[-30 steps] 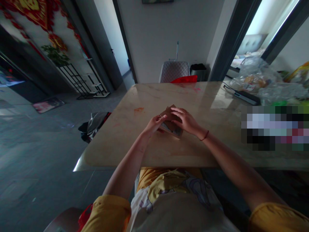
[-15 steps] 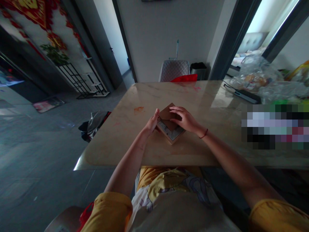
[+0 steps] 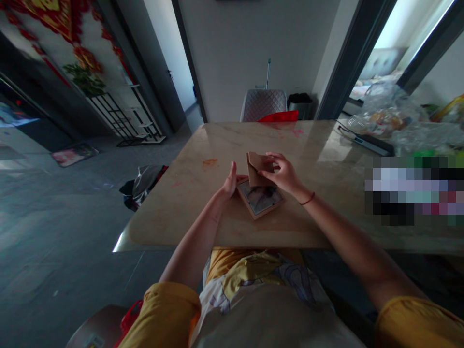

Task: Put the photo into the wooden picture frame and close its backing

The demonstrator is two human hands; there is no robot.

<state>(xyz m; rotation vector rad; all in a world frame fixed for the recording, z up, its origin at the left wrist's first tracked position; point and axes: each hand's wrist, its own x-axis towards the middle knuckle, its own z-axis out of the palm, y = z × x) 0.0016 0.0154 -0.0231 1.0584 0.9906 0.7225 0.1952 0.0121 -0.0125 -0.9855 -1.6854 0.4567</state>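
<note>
A small square picture frame (image 3: 260, 201) with a wooden rim and a greyish picture inside lies on the table in front of me. My left hand (image 3: 231, 184) holds its left corner, thumb raised and fingers along the far side, partly hidden. Between the thumb and fingers of my right hand (image 3: 281, 171) is a brown backing board (image 3: 256, 175). The board stands tilted up over the far part of the frame, with a folded flap showing at its top. A thin red cord circles my right wrist.
The marbled table (image 3: 174, 212) has its left edge beside me. To the right lie a black device with a cable (image 3: 373, 144) and clear plastic bags (image 3: 409, 121). A quilted chair (image 3: 263, 104) stands behind the far edge. A dark bag (image 3: 145, 183) is on the floor at left.
My right hand has lifted the backing board up off the frame and tilted it, uncovering more of the picture. My left thumb has come up off the frame's edge.
</note>
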